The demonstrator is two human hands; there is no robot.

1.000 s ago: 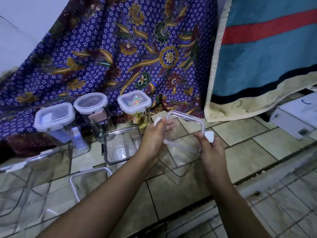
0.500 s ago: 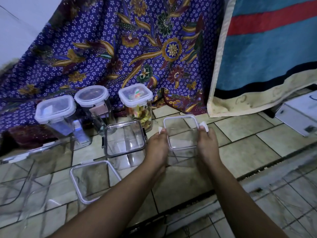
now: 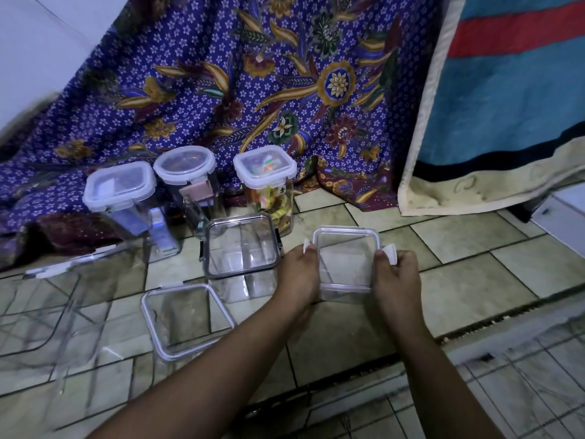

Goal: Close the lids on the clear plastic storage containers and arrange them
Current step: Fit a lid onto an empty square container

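Lowered onto its clear box (image 3: 345,289), square lid (image 3: 346,258)

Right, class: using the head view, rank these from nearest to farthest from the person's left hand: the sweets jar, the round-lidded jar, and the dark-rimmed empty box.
1. Dark-rimmed empty box, just left of the left hand.
2. Sweets jar, behind the box, against the cloth.
3. Round-lidded jar, farther left along the back row.
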